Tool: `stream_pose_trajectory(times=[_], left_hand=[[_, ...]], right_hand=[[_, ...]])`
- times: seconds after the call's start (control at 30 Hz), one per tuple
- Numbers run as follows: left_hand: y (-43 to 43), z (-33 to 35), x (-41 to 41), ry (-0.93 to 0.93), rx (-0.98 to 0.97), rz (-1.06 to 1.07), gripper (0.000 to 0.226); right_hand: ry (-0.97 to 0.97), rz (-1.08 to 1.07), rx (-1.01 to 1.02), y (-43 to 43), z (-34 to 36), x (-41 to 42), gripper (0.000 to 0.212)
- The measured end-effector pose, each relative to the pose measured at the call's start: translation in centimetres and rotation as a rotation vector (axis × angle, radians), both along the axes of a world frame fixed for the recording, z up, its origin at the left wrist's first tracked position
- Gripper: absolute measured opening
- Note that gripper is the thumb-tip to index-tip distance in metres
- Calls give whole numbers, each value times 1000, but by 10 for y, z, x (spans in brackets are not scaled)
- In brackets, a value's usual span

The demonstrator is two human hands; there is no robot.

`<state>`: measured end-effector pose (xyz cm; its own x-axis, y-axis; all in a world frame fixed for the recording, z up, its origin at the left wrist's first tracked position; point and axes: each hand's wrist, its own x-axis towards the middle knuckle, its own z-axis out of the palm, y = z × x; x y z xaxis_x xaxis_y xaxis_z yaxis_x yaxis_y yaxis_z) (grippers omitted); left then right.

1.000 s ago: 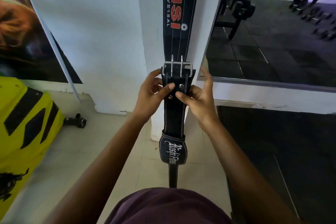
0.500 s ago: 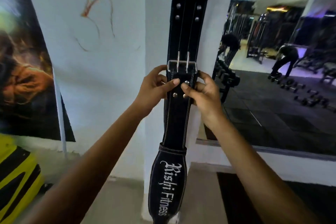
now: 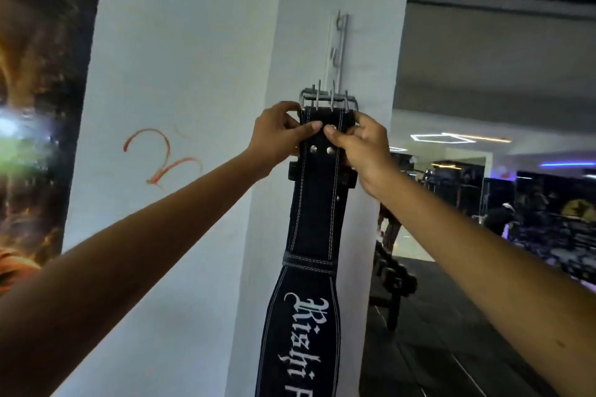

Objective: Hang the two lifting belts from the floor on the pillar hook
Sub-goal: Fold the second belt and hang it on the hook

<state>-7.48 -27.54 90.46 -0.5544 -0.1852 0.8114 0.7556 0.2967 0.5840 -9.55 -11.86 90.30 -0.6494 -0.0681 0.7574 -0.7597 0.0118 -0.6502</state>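
Your left hand (image 3: pixel 277 135) and right hand (image 3: pixel 361 145) both pinch buckle end of black lifting belt (image 3: pixel 317 203), fingers closed on strap just below steel buckle (image 3: pixel 327 100). Belt raised against white pillar (image 3: pixel 225 106), tail hanging toward 6 o'clock. Hook rail (image 3: pixel 337 45) at 12 o'clock above buckle, apart from it. Not yet hung. Second buckle seems stacked behind; can't tell whether second belt is there.

White pillar (image 3: pixel 180 74), dim gym bkgd (image 3: pixel 516 203)
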Motion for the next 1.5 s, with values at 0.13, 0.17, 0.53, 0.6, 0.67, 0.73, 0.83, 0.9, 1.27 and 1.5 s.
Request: stream_pose_trajectory(times=[0.13,0.17,0.53,0.6,0.67,0.73,0.83,0.9,1.27,1.5], left_hand=[[0,48,-15,105,-84,103,57],[0,58,-18,123,-102,130,57],[6,110,-44,186,-213,286,45],[9,113,-46,189,-223,306,49],[11,114,-48,205,-262,337,53],[12,113,-49,201,-294,363,45],[13,112,-47,158,-296,382,38],[14,109,-44,138,-272,380,38],[12,65,-28,47,-225,426,31],[10,4,-15,24,-266,333,38]], right_hand=[[86,-77,20,-6,45,-20,26],[102,-91,30,-7,55,-26,28],[133,-262,61,-24,111,-66,68],[145,-261,57,-24,113,-69,69],[162,-258,75,-22,113,-70,68],[157,-266,113,-21,114,-70,63],[137,-301,166,-21,116,-64,58],[125,-305,186,-21,115,-61,57],[220,-510,195,-23,73,-41,43],[325,-790,387,-12,6,-40,45]])
